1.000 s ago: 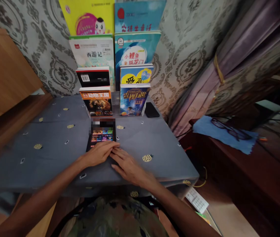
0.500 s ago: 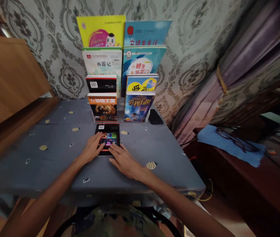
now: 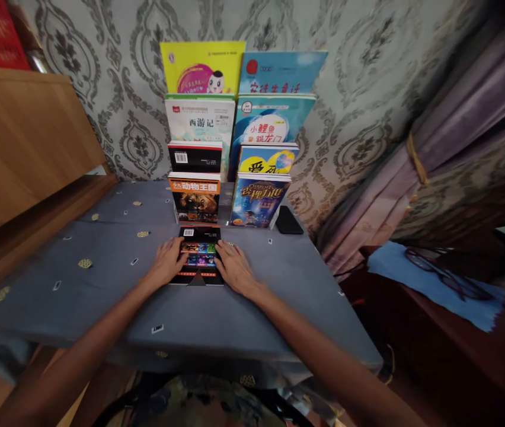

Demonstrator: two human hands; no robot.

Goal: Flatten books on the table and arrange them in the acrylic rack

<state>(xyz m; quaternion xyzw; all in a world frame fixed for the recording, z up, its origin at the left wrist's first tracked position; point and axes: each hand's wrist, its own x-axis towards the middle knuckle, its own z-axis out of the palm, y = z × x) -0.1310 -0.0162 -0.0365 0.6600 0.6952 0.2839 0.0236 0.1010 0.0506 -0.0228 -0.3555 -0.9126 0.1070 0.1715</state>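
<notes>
A black book (image 3: 199,265) lies flat on the blue-grey tablecloth, its cover showing a barcode and rows of small coloured pictures. My left hand (image 3: 169,261) grips its left edge, thumb resting over the cover. At the right edge my right hand (image 3: 235,267) holds the book with its fingers bent against the side. Just behind it stand books in a tiered rack, among them an orange-and-black one with a lion (image 3: 195,198) and a blue-purple one (image 3: 259,200). A dark triangular shape shows at the book's near edge; I cannot make out what it is.
Higher in the rack are a yellow book (image 3: 203,66) and a teal one (image 3: 279,112). A black phone (image 3: 288,220) lies right of the rack. Beyond the table's right edge, glasses rest on a blue cloth (image 3: 434,287). A wooden cabinet (image 3: 25,154) stands at left.
My hands have slid apart from the book's cover to its left and right edges, uncovering the coloured pictures. The whole view has shifted slightly, so things appear further right and lower.
</notes>
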